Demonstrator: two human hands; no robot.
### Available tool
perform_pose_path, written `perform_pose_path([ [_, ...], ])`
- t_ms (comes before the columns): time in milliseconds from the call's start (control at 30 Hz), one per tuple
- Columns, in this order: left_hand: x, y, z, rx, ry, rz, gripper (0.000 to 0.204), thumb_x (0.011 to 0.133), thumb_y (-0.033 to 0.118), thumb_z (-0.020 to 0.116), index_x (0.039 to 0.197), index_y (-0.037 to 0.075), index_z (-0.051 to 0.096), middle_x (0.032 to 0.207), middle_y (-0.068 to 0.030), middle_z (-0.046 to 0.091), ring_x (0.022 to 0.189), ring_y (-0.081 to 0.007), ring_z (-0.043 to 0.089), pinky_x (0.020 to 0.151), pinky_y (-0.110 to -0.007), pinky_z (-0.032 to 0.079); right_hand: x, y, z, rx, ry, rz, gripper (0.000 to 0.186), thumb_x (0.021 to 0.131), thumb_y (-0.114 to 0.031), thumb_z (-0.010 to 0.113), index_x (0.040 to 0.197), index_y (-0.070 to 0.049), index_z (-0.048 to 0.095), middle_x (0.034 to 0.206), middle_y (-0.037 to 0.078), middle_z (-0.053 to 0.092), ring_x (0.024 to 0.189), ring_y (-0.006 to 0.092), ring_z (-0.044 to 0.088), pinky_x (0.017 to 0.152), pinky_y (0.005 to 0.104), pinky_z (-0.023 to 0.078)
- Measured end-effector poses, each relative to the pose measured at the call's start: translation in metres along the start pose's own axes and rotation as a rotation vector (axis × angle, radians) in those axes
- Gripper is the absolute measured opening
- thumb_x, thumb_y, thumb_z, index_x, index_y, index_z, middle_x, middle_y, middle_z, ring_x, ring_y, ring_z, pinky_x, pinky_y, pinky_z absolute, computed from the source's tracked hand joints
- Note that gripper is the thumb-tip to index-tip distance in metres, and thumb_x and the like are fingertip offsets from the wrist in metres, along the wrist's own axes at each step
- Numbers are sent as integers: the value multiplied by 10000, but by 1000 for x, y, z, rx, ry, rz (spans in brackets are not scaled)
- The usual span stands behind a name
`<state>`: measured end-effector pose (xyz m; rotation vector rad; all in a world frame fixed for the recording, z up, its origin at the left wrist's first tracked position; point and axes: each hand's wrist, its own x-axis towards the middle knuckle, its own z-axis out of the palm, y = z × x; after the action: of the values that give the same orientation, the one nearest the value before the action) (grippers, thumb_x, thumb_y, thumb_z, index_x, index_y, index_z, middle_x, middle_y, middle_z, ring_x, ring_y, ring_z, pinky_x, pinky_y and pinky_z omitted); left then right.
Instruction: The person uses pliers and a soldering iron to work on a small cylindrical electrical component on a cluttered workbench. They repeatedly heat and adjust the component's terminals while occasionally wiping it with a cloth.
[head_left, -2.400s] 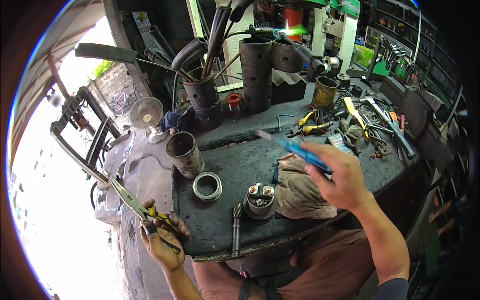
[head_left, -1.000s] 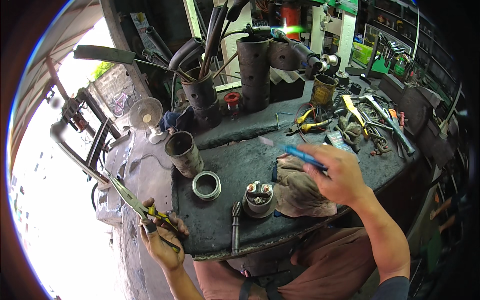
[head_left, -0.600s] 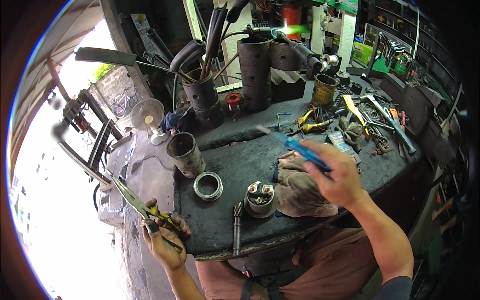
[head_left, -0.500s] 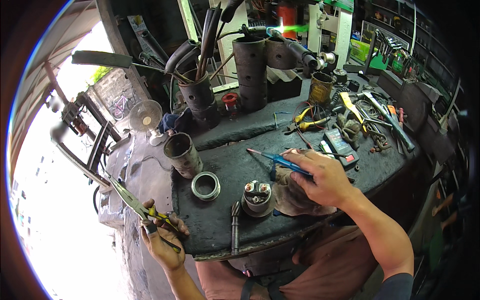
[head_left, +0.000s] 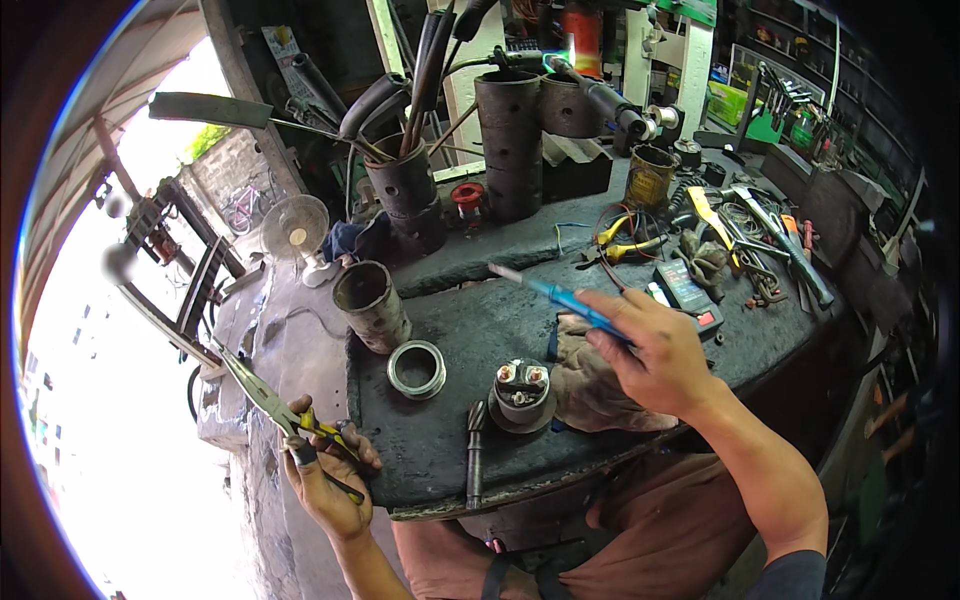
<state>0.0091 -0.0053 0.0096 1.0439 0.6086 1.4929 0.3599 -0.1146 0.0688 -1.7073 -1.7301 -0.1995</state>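
My left hand (head_left: 330,480) is closed round long-nose pliers (head_left: 262,393) with yellow and black handles, held at the bench's near left corner. A slim blue-handled tool (head_left: 570,306) with a blurred tip is gripped in my right hand (head_left: 650,355), over a crumpled brown cloth (head_left: 620,400). Below the tool stands a cylindrical metal part (head_left: 521,405) with two copper-coloured studs on top. Left of it lie a fluted steel bit (head_left: 474,465) and a metal ring (head_left: 436,370). A hollow, stained cylinder (head_left: 385,325) stands behind the ring. A handheld device (head_left: 683,292) sits partly behind my right hand.
The dark bench (head_left: 420,460) holds several upright tubes (head_left: 508,160), some holding long tools, a red spool (head_left: 467,200), a rusty yellow can (head_left: 650,185), scattered pliers and tools (head_left: 770,255). A small fan (head_left: 300,240) stands at the left. A lit torch (head_left: 605,100) rests at the back.
My right hand has shifted slightly, and the blue tool's tip is higher than half a second ago. My left hand and the pliers have hardly moved.
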Motion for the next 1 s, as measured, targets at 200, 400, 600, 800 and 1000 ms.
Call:
perform_pose_path([
  [200, 2, 0, -1, 24, -7, 28, 607, 1147, 507, 505, 1524, 34, 448, 869, -116, 607, 674, -228, 602, 586, -354, 516, 5, 3, 9, -153, -17, -183, 396, 962, -189, 756, 1353, -138, 723, 919, 94, 688, 865, 345, 696, 735, 464, 560],
  [400, 0, 0, -1, 2, -5, 6, 609, 1145, 507, 512, 1526, 36, 447, 874, -116, 608, 676, -227, 606, 585, -351, 520, 1, 6, 10, -22, 91, -41, 405, 981, -197, 758, 1378, -128, 707, 893, 104, 664, 751, 348, 671, 655, 460, 529],
  [600, 0, 1, 0, 19, -8, 7, 603, 1146, 510, 504, 1527, 45, 443, 879, -118, 608, 682, -225, 610, 588, -344, 520, 3, 8, 14, -137, 30, -172, 378, 981, -195, 758, 1349, -118, 717, 993, 125, 720, 818, 354, 708, 698, 441, 557],
  [800, -1, 1, -2, 14, -7, -5, 606, 1147, 517, 496, 1538, 57, 440, 890, -119, 606, 688, -222, 610, 589, -347, 518, -2, 9, 15, 27, 55, -20, 360, 969, -190, 759, 1322, -125, 731, 1001, 111, 743, 862, 355, 714, 763, 462, 568],
  [1000, 0, 1, -2, 14, -26, 3, 606, 1149, 518, 490, 1541, 58, 441, 889, -116, 603, 688, -222, 600, 593, -343, 514, 2, 7, 10, -21, 84, -105, 346, 971, -180, 759, 1311, -119, 734, 953, 109, 739, 836, 345, 720, 715, 435, 567],
])
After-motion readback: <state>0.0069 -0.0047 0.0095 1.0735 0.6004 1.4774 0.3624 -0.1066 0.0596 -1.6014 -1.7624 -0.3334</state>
